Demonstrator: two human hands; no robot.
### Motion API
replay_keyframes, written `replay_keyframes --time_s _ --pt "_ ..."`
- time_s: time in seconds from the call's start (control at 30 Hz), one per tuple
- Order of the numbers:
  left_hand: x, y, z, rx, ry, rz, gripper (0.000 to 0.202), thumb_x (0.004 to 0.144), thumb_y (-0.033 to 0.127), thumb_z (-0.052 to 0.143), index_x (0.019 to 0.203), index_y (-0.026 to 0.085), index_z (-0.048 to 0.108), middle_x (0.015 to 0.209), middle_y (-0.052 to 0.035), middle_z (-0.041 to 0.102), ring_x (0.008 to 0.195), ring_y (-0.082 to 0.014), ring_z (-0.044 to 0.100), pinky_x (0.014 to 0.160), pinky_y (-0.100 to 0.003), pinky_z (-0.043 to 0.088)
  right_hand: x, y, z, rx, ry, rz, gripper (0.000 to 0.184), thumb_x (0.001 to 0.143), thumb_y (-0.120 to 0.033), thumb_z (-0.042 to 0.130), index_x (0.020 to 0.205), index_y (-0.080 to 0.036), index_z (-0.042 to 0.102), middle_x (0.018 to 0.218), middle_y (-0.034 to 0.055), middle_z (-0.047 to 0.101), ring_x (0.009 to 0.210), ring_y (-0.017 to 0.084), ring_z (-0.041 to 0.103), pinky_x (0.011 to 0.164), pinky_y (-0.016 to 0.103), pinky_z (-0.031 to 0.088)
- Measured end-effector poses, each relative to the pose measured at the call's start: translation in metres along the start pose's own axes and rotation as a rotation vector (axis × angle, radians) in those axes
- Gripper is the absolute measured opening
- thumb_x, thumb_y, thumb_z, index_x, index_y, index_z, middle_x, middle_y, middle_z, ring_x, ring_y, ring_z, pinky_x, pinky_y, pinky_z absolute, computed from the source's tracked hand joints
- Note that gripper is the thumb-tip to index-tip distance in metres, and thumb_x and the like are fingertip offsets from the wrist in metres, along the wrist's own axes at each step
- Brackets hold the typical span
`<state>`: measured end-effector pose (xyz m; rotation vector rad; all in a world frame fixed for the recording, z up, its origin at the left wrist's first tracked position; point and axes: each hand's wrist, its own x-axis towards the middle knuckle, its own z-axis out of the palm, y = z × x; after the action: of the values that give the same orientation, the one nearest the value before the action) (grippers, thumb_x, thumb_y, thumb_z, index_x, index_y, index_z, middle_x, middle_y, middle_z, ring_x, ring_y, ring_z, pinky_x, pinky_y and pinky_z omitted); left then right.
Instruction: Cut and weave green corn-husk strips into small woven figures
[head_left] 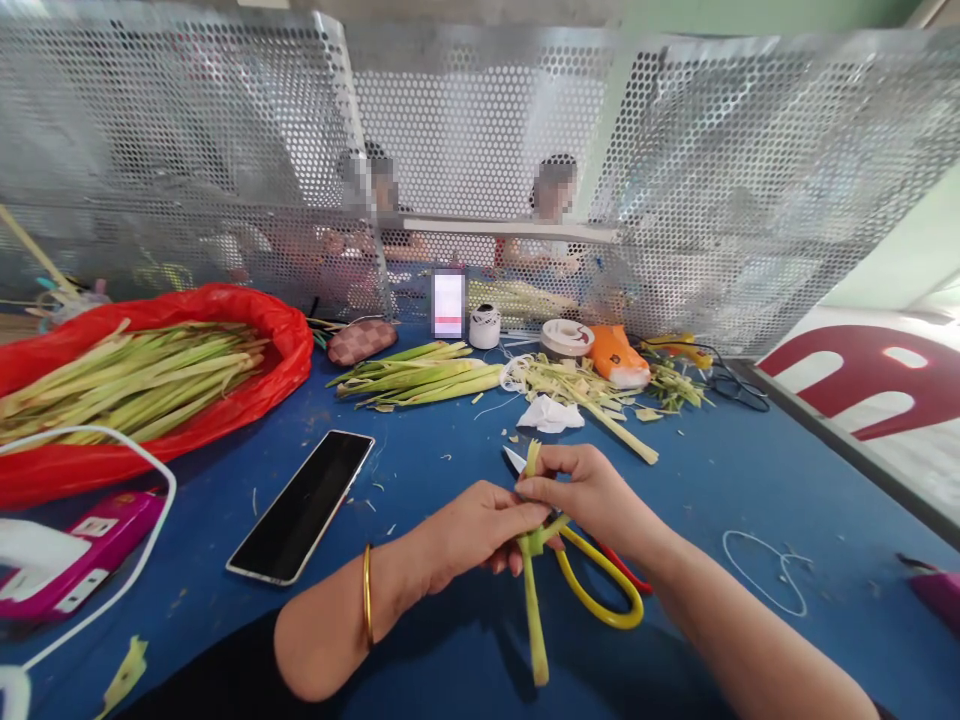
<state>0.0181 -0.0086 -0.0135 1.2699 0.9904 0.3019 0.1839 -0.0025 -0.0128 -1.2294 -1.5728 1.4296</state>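
Note:
My left hand (pixel 480 525) is closed in a pinch on a folded green leaf strip (pixel 534 610) whose long end hangs toward me. My right hand (pixel 592 490) is closed on the same strip's upper end, fingers pressed together above the fold. Right under both hands, yellow-handled scissors (pixel 600 590) lie on the blue table (pixel 712 500); their blade tip pokes out past my right fingers. A gold bangle sits on my left wrist.
A red bag (pixel 247 380) of green leaf strips is at the left, a black phone (pixel 304 505) beside it, a pink device (pixel 90 550) with a white cable at the far left. More leaf bundles (pixel 420 375), scraps, tape rolls (pixel 566 337) and an orange tool (pixel 616 357) lie ahead. People sit behind the perforated metal screen (pixel 675 150).

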Motion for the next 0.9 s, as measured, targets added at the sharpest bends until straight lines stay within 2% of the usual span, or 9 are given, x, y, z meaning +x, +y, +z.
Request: replay_keyframes --time_s 0.2,0.3,0.4,0.5,0.57,0.67,0.8,0.83,0.9 --pt "0.002 -0.004 0.0 0.022 -0.007 -0.022 0.037 0.08 0.044 0.056 0.086 0.014 0.076 0.048 0.0018 0.053 0.042 -0.0074 0.043 0.048 -0.021 0.033 0.001 0.002 0.004 -0.528 0.361 -0.407 0.031 0.08 -0.026 0.064 0.053 -0.021 0.051 0.057 -0.0009 0.056 0.061 0.016 0.051 0.069 0.032 0.04" --pt "0.002 -0.005 0.0 0.029 -0.021 -0.01 0.037 0.08 0.047 0.058 0.08 0.014 0.075 0.047 0.0011 0.055 0.042 -0.0078 0.044 0.048 -0.021 0.034 -0.001 0.002 0.008 -0.656 0.451 -0.477 0.031 0.083 -0.026 0.062 0.055 -0.021 0.05 0.058 -0.0005 0.056 0.062 0.016 0.051 0.075 0.034 0.038" --pt "0.0 -0.003 0.0 -0.003 -0.023 -0.045 0.035 0.079 0.046 0.06 0.079 0.015 0.075 0.046 0.002 0.053 0.042 -0.0077 0.044 0.046 -0.021 0.032 0.0 0.006 0.01 -0.69 0.473 -0.461 0.028 0.084 -0.026 0.06 0.058 -0.022 0.052 0.061 0.0006 0.058 0.064 0.016 0.051 0.078 0.035 0.037" --pt "-0.001 0.0 0.002 -0.139 0.053 -0.099 0.035 0.078 0.046 0.061 0.081 0.014 0.074 0.045 0.0043 0.048 0.04 -0.0057 0.038 0.043 -0.019 0.026 0.006 0.012 0.006 -0.555 0.453 -0.388 0.025 0.086 -0.03 0.057 0.063 -0.022 0.058 0.068 0.0024 0.062 0.069 0.018 0.053 0.076 0.034 0.038" --pt "0.0 0.002 0.001 -0.266 0.104 -0.097 0.036 0.078 0.047 0.062 0.081 0.013 0.073 0.047 0.0039 0.048 0.041 -0.005 0.038 0.044 -0.019 0.026 0.012 0.015 0.001 -0.335 0.509 -0.319 0.017 0.085 -0.037 0.058 0.079 -0.022 0.065 0.08 0.0039 0.065 0.075 0.019 0.055 0.074 0.033 0.041" --pt "0.003 0.001 -0.003 -0.438 0.142 -0.057 0.035 0.079 0.045 0.062 0.084 0.012 0.072 0.053 0.0015 0.054 0.046 -0.0054 0.045 0.048 -0.017 0.032 0.015 0.015 -0.005 0.046 0.564 -0.142 0.036 0.077 -0.052 0.065 0.094 -0.02 0.066 0.081 0.0031 0.063 0.073 0.018 0.053 0.068 0.029 0.042" --pt "0.005 -0.002 -0.008 -0.507 0.165 -0.059 0.035 0.079 0.045 0.062 0.087 0.012 0.069 0.06 -0.0012 0.06 0.05 -0.0068 0.05 0.048 -0.017 0.035 0.012 0.009 -0.002 0.415 0.127 0.132 0.041 0.066 -0.054 0.075 0.079 -0.015 0.07 0.063 0.0003 0.057 0.056 0.012 0.048 0.053 0.024 0.036" --pt "0.005 -0.003 -0.008 -0.498 0.15 -0.066 0.035 0.079 0.046 0.062 0.087 0.012 0.068 0.061 -0.0022 0.062 0.051 -0.0076 0.051 0.048 -0.018 0.036 0.01 0.008 0.001 0.463 0.068 0.148 0.038 0.064 -0.05 0.078 0.075 -0.015 0.069 0.06 -0.0006 0.056 0.054 0.011 0.047 0.052 0.024 0.035" --pt "0.005 -0.005 -0.008 -0.466 0.103 -0.069 0.039 0.078 0.049 0.062 0.088 0.012 0.067 0.064 -0.0037 0.064 0.051 -0.0088 0.053 0.048 -0.019 0.038 0.008 0.006 0.006 0.485 0.073 0.129 0.034 0.062 -0.044 0.081 0.068 -0.014 0.067 0.055 -0.0022 0.055 0.051 0.008 0.045 0.051 0.023 0.034"
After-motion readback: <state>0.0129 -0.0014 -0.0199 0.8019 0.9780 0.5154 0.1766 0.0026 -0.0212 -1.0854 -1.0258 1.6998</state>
